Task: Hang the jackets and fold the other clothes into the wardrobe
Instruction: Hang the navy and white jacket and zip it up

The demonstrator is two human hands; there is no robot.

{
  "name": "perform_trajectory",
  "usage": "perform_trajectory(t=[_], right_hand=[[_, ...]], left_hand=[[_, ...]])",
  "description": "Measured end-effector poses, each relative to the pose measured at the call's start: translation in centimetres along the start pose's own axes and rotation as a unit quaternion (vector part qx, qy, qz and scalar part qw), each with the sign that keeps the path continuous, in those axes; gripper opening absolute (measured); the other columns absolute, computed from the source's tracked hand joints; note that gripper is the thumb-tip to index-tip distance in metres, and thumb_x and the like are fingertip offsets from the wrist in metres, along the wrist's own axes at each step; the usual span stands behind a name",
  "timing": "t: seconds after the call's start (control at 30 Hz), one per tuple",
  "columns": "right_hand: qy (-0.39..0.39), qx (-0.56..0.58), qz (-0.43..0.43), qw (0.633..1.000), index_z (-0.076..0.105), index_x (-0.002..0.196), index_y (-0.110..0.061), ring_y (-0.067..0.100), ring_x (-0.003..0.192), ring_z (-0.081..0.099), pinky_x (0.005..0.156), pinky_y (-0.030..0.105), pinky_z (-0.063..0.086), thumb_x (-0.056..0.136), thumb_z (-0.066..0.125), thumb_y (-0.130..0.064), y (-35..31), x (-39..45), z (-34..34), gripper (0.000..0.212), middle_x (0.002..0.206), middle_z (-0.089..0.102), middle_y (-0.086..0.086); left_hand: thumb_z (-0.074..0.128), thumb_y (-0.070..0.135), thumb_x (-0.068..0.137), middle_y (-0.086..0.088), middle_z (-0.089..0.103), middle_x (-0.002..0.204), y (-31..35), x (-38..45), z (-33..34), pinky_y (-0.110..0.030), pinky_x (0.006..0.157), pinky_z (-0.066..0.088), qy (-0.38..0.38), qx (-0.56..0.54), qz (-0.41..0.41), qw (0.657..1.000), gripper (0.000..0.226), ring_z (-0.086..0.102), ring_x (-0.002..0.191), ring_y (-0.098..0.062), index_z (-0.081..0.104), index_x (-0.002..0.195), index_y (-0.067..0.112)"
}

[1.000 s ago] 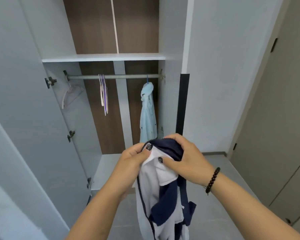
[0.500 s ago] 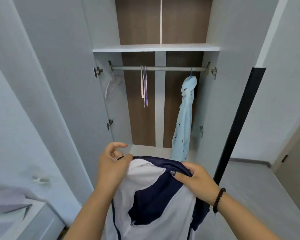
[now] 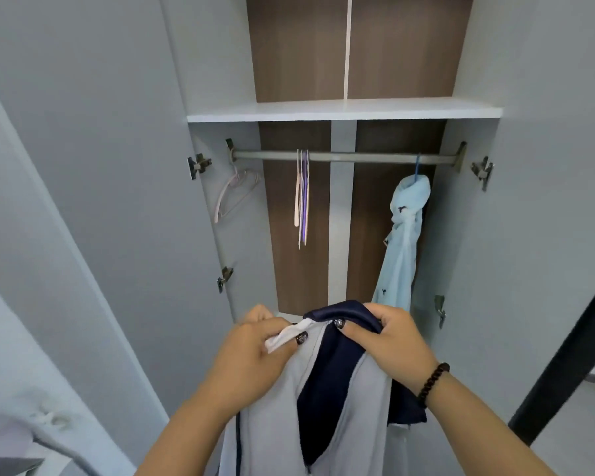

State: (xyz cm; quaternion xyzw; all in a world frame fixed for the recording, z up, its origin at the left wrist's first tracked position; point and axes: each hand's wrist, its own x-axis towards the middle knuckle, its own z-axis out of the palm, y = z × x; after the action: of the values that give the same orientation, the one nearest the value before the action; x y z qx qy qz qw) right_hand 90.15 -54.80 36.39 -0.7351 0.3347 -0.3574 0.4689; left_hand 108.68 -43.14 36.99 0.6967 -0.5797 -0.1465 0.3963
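Both hands are gripping the navy-and-white jacket (image 3: 337,389) at its top edge: left hand (image 3: 255,352) pinching the white hem between thumb and curled fingers, right hand (image 3: 389,338) curling over the navy collar band. The garment is hanging down between the forearms, in front of the open wardrobe (image 3: 478,235), not yet on a hanger.

Rail (image 3: 344,157) is carrying a pale blue jacket (image 3: 401,242) at its right end, a bunch of bare hangers (image 3: 302,197) near the middle, one pink hanger (image 3: 232,194) at the left.

Judgement: the person is sorting out the collar and shoulders. To do it well, she is likely needing to find both shoulder seams, spread the neck opening, free one hand for a bare hanger, and keep the trailing body from twisting.
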Motion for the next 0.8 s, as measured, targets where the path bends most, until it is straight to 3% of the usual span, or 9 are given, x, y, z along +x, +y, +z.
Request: perform_trajectory(t=[0.1, 0.13, 0.2, 0.27, 0.37, 0.53, 0.67, 0.8], right_hand=[[0.011, -0.009, -0.012, 1.000, 0.068, 0.073, -0.005, 0.018, 0.061, 0.055, 0.059, 0.021, 0.043, 0.082, 0.072, -0.015, 0.3, 3.4, -0.9, 0.014, 0.065, 0.062, 0.013], [0.017, -0.014, -0.014, 1.000, 0.065, 0.067, -0.008, 0.009, 0.057, 0.052, 0.055, 0.016, 0.040, 0.080, 0.074, -0.017, 0.6, 4.7, -1.2, 0.018, 0.057, 0.058, 0.002], [0.025, -0.034, -0.017, 0.999, 0.058, 0.059, -0.015, 0.000, 0.051, 0.047, 0.051, 0.011, 0.037, 0.077, 0.076, -0.022, 1.4, 7.0, -1.5, 0.026, 0.051, 0.052, -0.010], [0.034, -0.066, -0.027, 0.997, 0.056, 0.060, -0.018, 0.000, 0.050, 0.047, 0.050, 0.011, 0.038, 0.077, 0.075, -0.024, 2.6, 9.1, -1.5, 0.027, 0.052, 0.052, -0.013], [0.033, -0.112, -0.033, 0.993, 0.052, 0.062, -0.025, 0.000, 0.052, 0.048, 0.050, 0.011, 0.038, 0.080, 0.071, -0.021, 5.0, 11.1, -0.9, 0.027, 0.055, 0.054, -0.018], [0.038, -0.100, 0.064, 0.992, 0.056, 0.068, -0.026, 0.003, 0.057, 0.052, 0.054, 0.010, 0.041, 0.079, 0.064, -0.008, 8.6, 13.5, -0.8, 0.023, 0.060, 0.057, -0.014], [0.064, -0.052, 0.144, 0.986, 0.066, 0.082, -0.018, 0.006, 0.076, 0.064, 0.063, 0.011, 0.049, 0.082, 0.057, 0.004, 10.0, 17.0, -0.9, 0.024, 0.081, 0.069, -0.004], [0.079, -0.055, 0.144, 0.985, 0.067, 0.081, -0.020, 0.016, 0.083, 0.067, 0.078, 0.025, 0.054, 0.086, 0.056, 0.001, 10.7, 21.6, 0.1, 0.024, 0.084, 0.069, 0.003]], left_hand=[[0.067, 0.011, 0.086, 0.022, 0.048, 0.105, 0.4, 4.1, 0.0, -0.012, 0.072, 0.038, 0.064, -0.030, 0.015, 0.997, 0.029, 0.053, 0.096, 0.006, 0.057, 0.065, 0.028], [0.067, 0.010, 0.085, 0.022, 0.053, 0.102, 0.6, 5.5, 0.3, -0.012, 0.072, 0.038, 0.090, -0.044, 0.019, 0.995, 0.032, 0.055, 0.096, 0.006, 0.051, 0.063, 0.027], [0.070, 0.016, 0.083, 0.019, 0.058, 0.074, 1.0, 7.8, 1.1, -0.010, 0.058, 0.036, 0.138, -0.080, 0.016, 0.987, 0.038, 0.054, 0.068, 0.000, 0.041, 0.061, 0.027], [0.071, 0.027, 0.083, 0.012, 0.042, 0.053, 1.7, 9.8, 1.9, -0.014, 0.047, 0.032, 0.169, -0.112, 0.010, 0.979, 0.042, 0.035, 0.050, -0.006, 0.036, 0.060, 0.027], [0.068, 0.033, 0.082, 0.010, 0.034, 0.049, 2.0, 12.5, 2.7, -0.015, 0.043, 0.028, 0.181, -0.135, -0.006, 0.974, 0.041, 0.029, 0.047, -0.006, 0.034, 0.062, 0.023], [0.060, 0.027, 0.091, 0.018, 0.057, 0.067, 0.4, 17.2, 1.6, -0.016, 0.052, 0.037, 0.205, -0.163, -0.040, 0.964, 0.022, 0.048, 0.054, 0.000, 0.050, 0.074, 0.037], [0.054, 0.013, 0.094, 0.027, 0.067, 0.086, -1.6, 20.9, 0.4, -0.015, 0.069, 0.042, 0.199, -0.188, -0.023, 0.961, 0.034, 0.061, 0.081, 0.008, 0.064, 0.085, 0.044], [0.053, 0.011, 0.095, 0.028, 0.067, 0.086, -5.0, 24.9, -0.4, -0.007, 0.067, 0.043, 0.173, -0.189, -0.019, 0.966, 0.032, 0.061, 0.082, 0.009, 0.066, 0.086, 0.040]])
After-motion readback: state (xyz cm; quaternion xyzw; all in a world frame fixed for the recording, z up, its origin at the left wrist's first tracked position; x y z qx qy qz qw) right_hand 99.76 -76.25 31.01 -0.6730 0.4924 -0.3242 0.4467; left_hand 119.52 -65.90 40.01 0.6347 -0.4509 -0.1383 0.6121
